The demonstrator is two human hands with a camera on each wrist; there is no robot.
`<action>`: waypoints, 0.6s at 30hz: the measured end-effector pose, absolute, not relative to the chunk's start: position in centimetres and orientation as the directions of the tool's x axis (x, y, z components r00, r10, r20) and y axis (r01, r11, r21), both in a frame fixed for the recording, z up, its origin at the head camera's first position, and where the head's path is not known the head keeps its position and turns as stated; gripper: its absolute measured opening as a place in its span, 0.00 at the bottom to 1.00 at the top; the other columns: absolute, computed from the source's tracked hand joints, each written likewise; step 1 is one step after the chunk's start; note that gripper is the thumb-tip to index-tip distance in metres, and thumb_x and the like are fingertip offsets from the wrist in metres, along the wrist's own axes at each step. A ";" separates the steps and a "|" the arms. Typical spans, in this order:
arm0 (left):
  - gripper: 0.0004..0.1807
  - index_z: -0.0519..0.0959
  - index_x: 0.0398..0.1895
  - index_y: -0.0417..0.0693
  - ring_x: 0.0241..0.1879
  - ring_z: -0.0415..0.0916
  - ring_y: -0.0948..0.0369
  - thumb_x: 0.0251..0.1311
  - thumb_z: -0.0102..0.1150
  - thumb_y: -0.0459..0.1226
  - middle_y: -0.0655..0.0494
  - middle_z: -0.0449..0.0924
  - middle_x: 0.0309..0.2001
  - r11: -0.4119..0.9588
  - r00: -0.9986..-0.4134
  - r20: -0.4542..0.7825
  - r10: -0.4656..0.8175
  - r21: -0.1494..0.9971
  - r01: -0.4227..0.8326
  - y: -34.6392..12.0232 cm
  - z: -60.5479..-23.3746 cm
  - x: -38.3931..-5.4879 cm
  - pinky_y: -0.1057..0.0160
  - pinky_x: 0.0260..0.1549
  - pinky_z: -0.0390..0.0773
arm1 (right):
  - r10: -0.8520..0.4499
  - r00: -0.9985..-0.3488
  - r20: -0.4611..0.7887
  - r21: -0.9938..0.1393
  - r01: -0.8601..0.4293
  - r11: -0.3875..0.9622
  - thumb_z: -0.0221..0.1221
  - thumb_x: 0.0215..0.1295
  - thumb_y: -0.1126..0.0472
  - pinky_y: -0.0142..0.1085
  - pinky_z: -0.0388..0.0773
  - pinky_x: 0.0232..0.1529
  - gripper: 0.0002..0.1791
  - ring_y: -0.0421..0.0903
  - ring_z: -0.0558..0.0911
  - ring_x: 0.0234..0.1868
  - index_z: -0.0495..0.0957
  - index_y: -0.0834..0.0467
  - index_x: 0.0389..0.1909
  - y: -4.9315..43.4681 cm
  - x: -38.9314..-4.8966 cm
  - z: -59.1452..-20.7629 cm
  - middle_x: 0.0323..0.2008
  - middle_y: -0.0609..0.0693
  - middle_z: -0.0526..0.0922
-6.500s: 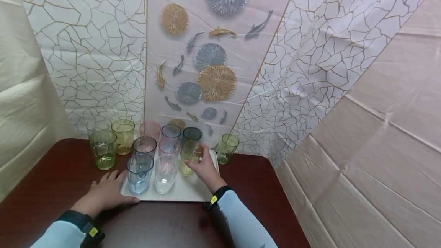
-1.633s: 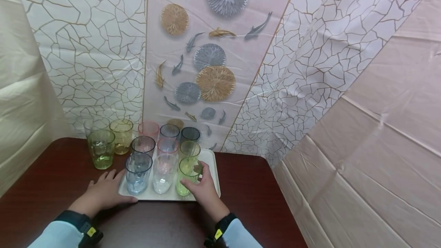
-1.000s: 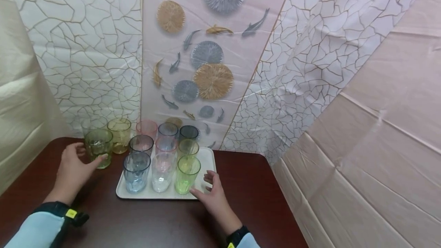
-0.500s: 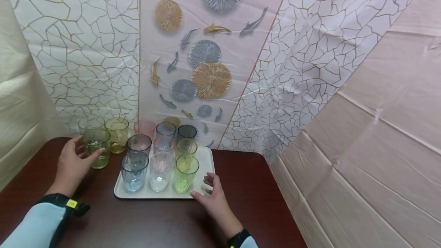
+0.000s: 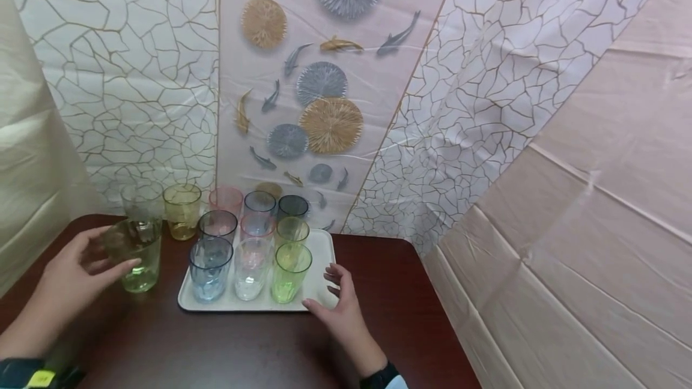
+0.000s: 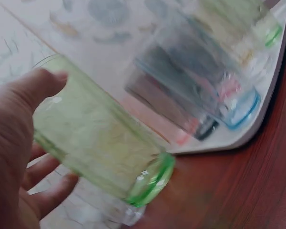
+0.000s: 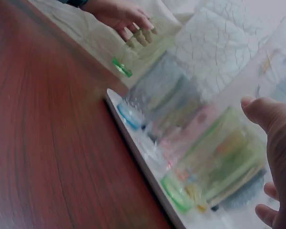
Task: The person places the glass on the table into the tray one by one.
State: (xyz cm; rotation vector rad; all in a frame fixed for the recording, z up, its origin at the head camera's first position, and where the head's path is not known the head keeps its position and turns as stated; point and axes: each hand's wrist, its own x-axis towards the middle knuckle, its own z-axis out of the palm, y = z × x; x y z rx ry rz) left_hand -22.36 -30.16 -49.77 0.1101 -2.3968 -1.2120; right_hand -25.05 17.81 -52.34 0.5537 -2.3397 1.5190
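Note:
My left hand [image 5: 75,281] holds a green drinking glass [image 5: 143,266], thumb on the near side and fingers behind. The glass tilts a little, left of the tray; whether its base touches the table I cannot tell. My right hand [image 5: 343,314], fingers loosely bent and holding nothing, is beside the front right corner of the white tray [image 5: 248,306]. Close to it on the tray stands a light green glass [image 5: 289,278]. A blue glass [image 5: 211,275] and a clear glass [image 5: 250,275] share that front row. Behind them, a yellow glass [image 5: 292,230] and several others stand upright.
An amber glass [image 5: 182,215] and a clear glass [image 5: 140,197] stand at the table's back left. The dark red-brown table [image 5: 243,347] runs up to a patterned cloth backdrop [image 5: 146,77]. A beige cloth [image 5: 584,245] hangs at the right.
My right hand let go of the yellow glass, then the light green one, which came from the table's right. My left hand left the tray's edge, gripped the green glass and brought it nearer.

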 end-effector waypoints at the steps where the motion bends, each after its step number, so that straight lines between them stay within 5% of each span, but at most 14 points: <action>1: 0.50 0.65 0.74 0.38 0.45 0.87 0.51 0.53 0.80 0.48 0.40 0.76 0.60 0.623 -0.891 0.389 -0.234 0.764 0.170 -30.1 -49.5 -21.7 0.66 0.30 0.87 | -0.169 -0.872 0.460 -0.793 -0.489 0.364 0.79 0.52 0.61 0.52 0.77 0.62 0.47 0.52 0.75 0.65 0.64 0.57 0.71 17.7 -24.8 -52.2 0.65 0.53 0.73; 4: 0.44 0.72 0.69 0.42 0.39 0.81 0.78 0.49 0.83 0.41 0.72 0.78 0.53 0.614 -0.876 0.466 -0.124 0.730 0.301 -29.2 -48.7 -19.8 0.80 0.30 0.80 | -0.221 -0.840 0.495 -0.770 -0.542 0.338 0.79 0.53 0.60 0.51 0.78 0.62 0.46 0.52 0.75 0.66 0.64 0.57 0.71 17.1 -24.0 -51.6 0.65 0.54 0.73; 6: 0.42 0.74 0.67 0.45 0.40 0.77 0.83 0.46 0.84 0.39 0.83 0.75 0.51 0.595 -0.869 0.492 -0.050 0.714 0.370 -28.0 -48.3 -18.9 0.79 0.33 0.81 | -0.270 -0.811 0.518 -0.755 -0.583 0.301 0.78 0.54 0.60 0.51 0.78 0.62 0.46 0.55 0.75 0.66 0.64 0.60 0.71 16.5 -23.4 -51.1 0.65 0.57 0.73; 13: 0.45 0.74 0.67 0.45 0.46 0.83 0.70 0.41 0.85 0.38 0.48 0.83 0.53 0.448 -0.819 0.547 0.176 0.696 0.561 -21.2 -47.8 -17.5 0.65 0.39 0.87 | -0.462 -0.724 0.512 -0.776 -0.621 0.113 0.77 0.55 0.63 0.50 0.75 0.66 0.50 0.59 0.73 0.68 0.60 0.63 0.75 13.9 -21.5 -49.8 0.68 0.55 0.72; 18: 0.44 0.73 0.68 0.45 0.52 0.81 0.65 0.44 0.84 0.40 0.50 0.81 0.56 0.320 -0.752 0.597 0.279 0.680 0.659 -16.5 -48.0 -17.3 0.61 0.41 0.88 | -0.551 -0.613 0.566 -0.718 -0.695 0.037 0.78 0.49 0.71 0.50 0.77 0.65 0.57 0.58 0.74 0.68 0.56 0.62 0.78 12.5 -20.5 -49.6 0.69 0.62 0.71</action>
